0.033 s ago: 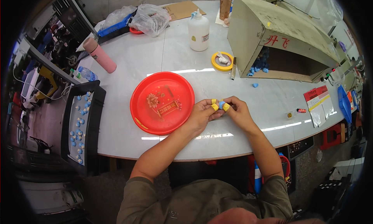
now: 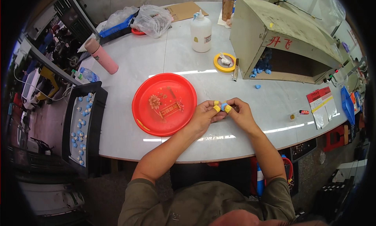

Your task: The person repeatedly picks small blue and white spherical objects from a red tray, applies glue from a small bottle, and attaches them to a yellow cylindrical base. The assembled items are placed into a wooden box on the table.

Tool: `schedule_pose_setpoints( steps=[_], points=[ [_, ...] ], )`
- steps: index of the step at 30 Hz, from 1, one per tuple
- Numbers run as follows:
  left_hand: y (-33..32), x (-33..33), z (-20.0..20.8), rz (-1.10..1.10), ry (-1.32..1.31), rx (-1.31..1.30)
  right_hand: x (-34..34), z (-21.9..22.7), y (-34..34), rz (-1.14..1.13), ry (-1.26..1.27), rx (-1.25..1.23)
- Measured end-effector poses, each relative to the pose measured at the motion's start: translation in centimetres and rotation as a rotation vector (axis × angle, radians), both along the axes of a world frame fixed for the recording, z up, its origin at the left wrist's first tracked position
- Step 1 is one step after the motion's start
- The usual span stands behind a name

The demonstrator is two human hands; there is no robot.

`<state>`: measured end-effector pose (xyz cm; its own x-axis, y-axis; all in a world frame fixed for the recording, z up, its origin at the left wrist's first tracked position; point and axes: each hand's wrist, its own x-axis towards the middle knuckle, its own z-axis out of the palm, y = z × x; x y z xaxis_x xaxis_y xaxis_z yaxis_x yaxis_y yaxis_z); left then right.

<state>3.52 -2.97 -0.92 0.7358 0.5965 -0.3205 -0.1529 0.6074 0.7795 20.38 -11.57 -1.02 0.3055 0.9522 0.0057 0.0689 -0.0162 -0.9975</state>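
Observation:
A small blue piece (image 2: 224,107) is pinched between my two hands over the table, just right of a round red tray (image 2: 145,82). My left hand (image 2: 204,117) grips it from the left, thumb and finger pressed together. From the right, my right hand (image 2: 241,114) holds the same piece in a pinch. Yellow tape wraps several of my fingertips. The fingers cover most of the piece, so its exact kind cannot be made out. A loose blue piece (image 2: 257,86) lies on the table beyond my right hand.
Left stands a black tray (image 2: 102,104) with blue-and-white pieces. Behind are a pink flask (image 2: 102,57), a white squeeze bottle (image 2: 201,35), yellow tape (image 2: 219,68) and a metal housing (image 2: 250,26) holding blue pieces. Red-and-yellow packets (image 2: 319,96) lie right.

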Motion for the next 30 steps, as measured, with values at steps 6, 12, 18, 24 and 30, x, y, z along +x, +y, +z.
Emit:
schedule_pose_setpoints(
  steps=[6, 12, 18, 24, 30],
  points=[
    [0.1, -0.4, -0.8, -0.025, 0.017, -0.012, -0.9, -0.4, 0.5, -0.035, -0.122, -0.011],
    [-0.8, 1.2, -1.3, -0.002, -0.011, 0.144, -0.9, -1.6, -0.1, -0.106, -0.09, 0.009],
    [-1.4, 0.6, -1.1, 0.098, 0.036, 0.21, -3.4, -1.1, 0.1, -0.106, -0.05, 0.0],
    [-1.5, 1.3, -1.6, 0.117, -0.02, 0.185, -3.4, -1.3, 0.1, -0.109, -0.019, 0.028],
    [-1.5, 1.4, -1.6, 0.128, -0.033, 0.149, -3.9, -1.0, 0.1, -0.144, -0.034, 0.026]
  ],
)
